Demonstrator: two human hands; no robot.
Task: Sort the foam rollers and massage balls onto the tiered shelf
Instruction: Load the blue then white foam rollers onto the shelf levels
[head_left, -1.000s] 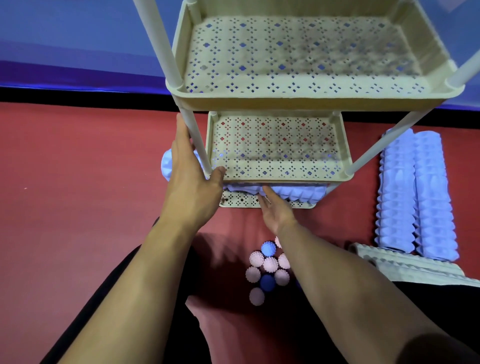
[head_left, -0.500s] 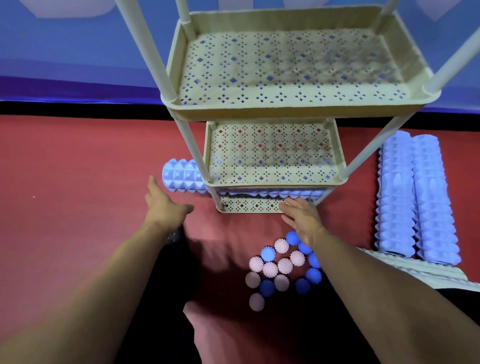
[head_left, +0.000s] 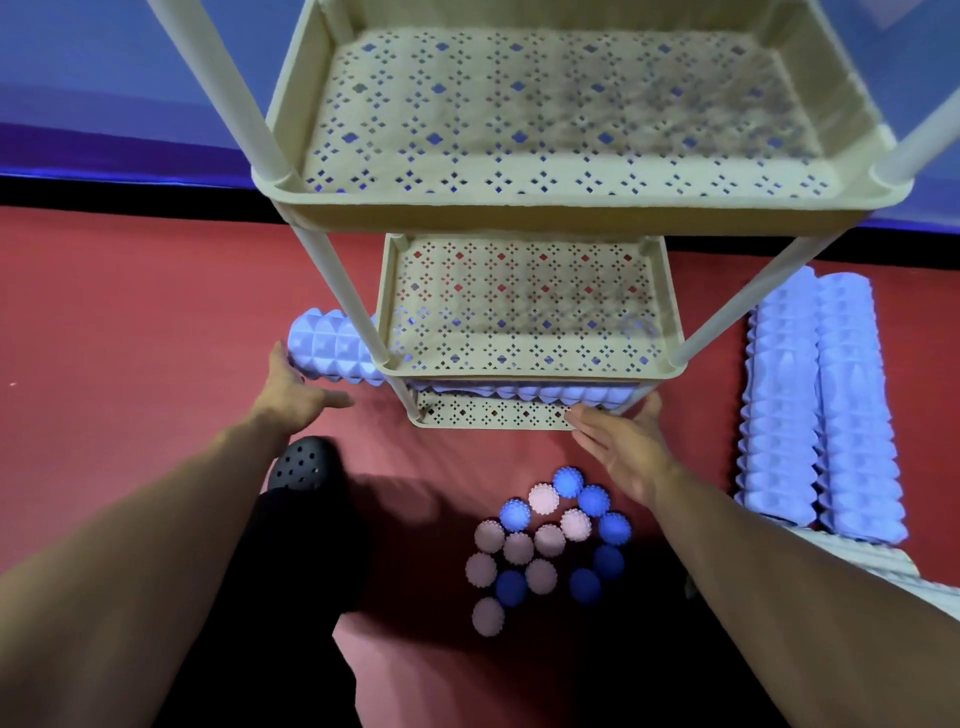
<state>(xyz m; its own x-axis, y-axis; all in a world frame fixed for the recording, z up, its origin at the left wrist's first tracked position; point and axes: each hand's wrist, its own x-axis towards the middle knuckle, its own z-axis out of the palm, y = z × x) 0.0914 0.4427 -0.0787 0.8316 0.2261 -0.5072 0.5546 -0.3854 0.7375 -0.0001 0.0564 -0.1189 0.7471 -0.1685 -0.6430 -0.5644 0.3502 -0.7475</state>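
A beige tiered shelf (head_left: 524, 200) with perforated trays stands on the red floor. A light-blue knobbed foam roller (head_left: 335, 347) lies across its bottom tray, its left end sticking out past the shelf leg. My left hand (head_left: 293, 392) is open, fingertips touching that protruding end. With straight fingers, my right hand (head_left: 621, 441) reaches the front right corner of the bottom tray, beside the roller's other end. Two more light-blue foam rollers (head_left: 821, 405) lie side by side on the floor to the right. Several pink and blue spiky massage balls (head_left: 545, 540) cluster on the floor below my right hand.
My black perforated clog (head_left: 304, 462) stands on the red floor under my left forearm. A beige ribbed tray piece (head_left: 878, 564) lies at the near end of the two rollers. A blue wall with a black base strip (head_left: 130, 192) runs behind the shelf.
My left hand let go of the shelf leg, dropped low, then reached up to the roller's protruding end. My right hand slid from the tray's front middle to its right corner.
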